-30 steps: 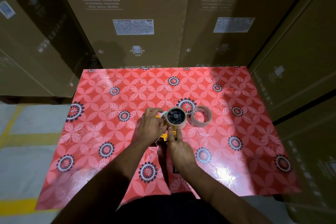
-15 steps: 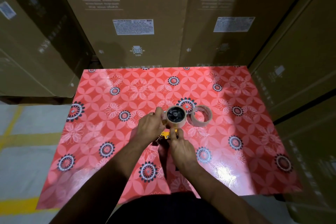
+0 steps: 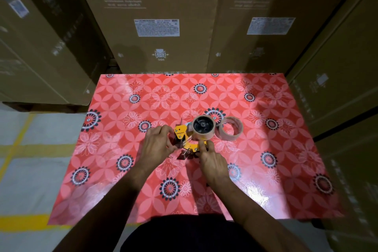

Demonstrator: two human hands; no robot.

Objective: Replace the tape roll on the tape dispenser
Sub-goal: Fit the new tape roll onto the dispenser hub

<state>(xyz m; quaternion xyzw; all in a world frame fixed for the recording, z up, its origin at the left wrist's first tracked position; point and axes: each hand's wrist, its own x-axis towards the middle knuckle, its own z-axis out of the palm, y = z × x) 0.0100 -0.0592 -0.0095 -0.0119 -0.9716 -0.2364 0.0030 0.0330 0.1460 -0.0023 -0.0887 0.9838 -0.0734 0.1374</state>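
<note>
**Both hands on dispenser, tape roll mounted**

Left hand (image 3: 158, 145) pinches the front end of the yellow tape dispenser (image 3: 181, 133), fingers closed narrow on it. Right hand (image 3: 212, 162) grips the dispenser's lower frame near the handle, fingertips (image 3: 201, 146) pressed on the yellow plate. Tan tape roll (image 3: 203, 128) sits on the black hub, just beyond the right grip and right of the left grip. A thinner roll (image 3: 230, 128) lies flat just right of the mounted roll, touching or nearly touching it. All on the red floral tabletop (image 3: 286, 170). Cardboard boxes (image 3: 159, 26) stand behind.
</note>
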